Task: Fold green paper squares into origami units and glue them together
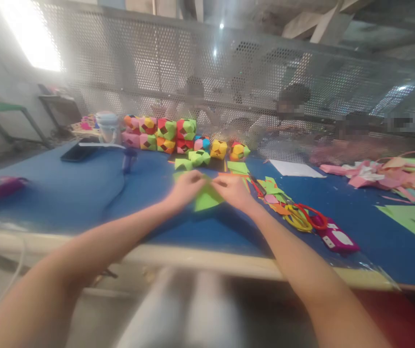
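Observation:
My left hand (189,187) and my right hand (233,189) meet over the front middle of the table. Between them they pinch a light green sheet of paper (206,197), whose lower part hangs below the fingers. Both hands have their fingers closed on its upper edge; motion blur hides the exact grip. Just beyond lie light green folded paper pieces (199,157) and a green paper square (238,167). Folded paper balls (166,128) in several colours are stacked in two rows at the back of the blue table.
Right of my hands lie paper scraps (271,186), scissors with yellow handles (297,218) and red handles (314,216), and a purple power strip (338,239). A phone (79,152) and white mug (108,128) stand back left. A perforated metal screen (138,63) rises behind.

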Motion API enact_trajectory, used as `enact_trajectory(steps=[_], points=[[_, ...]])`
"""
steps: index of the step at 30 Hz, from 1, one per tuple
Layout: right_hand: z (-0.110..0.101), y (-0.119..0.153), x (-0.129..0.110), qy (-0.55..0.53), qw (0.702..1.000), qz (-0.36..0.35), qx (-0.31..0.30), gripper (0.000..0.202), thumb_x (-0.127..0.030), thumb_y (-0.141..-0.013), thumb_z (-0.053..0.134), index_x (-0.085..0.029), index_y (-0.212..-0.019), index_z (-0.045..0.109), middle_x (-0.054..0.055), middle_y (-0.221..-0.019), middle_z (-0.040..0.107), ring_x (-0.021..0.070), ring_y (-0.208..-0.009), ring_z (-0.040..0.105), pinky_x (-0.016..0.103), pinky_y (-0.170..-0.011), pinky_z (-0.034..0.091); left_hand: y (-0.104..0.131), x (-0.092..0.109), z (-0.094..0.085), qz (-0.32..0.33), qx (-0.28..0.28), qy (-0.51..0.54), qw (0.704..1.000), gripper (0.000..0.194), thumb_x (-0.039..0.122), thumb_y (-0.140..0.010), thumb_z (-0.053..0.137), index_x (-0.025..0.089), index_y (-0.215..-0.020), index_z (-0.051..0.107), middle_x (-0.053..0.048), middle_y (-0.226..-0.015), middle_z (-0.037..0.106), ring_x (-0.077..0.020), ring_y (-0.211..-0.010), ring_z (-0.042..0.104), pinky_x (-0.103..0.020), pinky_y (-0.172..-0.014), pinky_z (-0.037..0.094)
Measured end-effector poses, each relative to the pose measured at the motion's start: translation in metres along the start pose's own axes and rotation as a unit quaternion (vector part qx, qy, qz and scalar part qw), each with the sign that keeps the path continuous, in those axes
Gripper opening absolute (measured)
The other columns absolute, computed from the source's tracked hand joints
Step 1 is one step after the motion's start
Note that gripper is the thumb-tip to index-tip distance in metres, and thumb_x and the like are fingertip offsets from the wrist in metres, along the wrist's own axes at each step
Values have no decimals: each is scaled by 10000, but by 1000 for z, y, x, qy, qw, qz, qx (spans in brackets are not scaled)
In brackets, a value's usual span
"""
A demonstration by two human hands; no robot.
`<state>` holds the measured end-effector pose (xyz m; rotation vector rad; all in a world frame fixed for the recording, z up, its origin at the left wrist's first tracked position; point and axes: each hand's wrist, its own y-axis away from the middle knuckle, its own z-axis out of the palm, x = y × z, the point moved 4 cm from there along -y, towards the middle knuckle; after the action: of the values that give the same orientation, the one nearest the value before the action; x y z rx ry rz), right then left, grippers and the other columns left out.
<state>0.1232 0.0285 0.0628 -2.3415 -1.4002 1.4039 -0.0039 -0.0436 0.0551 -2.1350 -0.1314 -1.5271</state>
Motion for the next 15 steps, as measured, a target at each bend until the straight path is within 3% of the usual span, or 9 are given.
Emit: enact_trajectory(steps=[6,15], points=[[2,0,1,15,1000,-10,-7,249,-323,-780,541,-137,-715,692,35,-649,659,136,-565,536,239,-533,391,0,-2,0,-11,-6,7,1000,139,275,-684,534,140,-669,563,20,-606,525,-98,-567,456,-211,-511,349],[1,0,8,-17,999,35,-7,263,-356,-755,558,-135,-706,692,22,-602,640,127,-531,518,235,-502,389,1,-7,7,-54,-59,40,996,162,233,-647,548,135,-771,582,-4,-699,593,-114,-605,531,-229,-550,424]])
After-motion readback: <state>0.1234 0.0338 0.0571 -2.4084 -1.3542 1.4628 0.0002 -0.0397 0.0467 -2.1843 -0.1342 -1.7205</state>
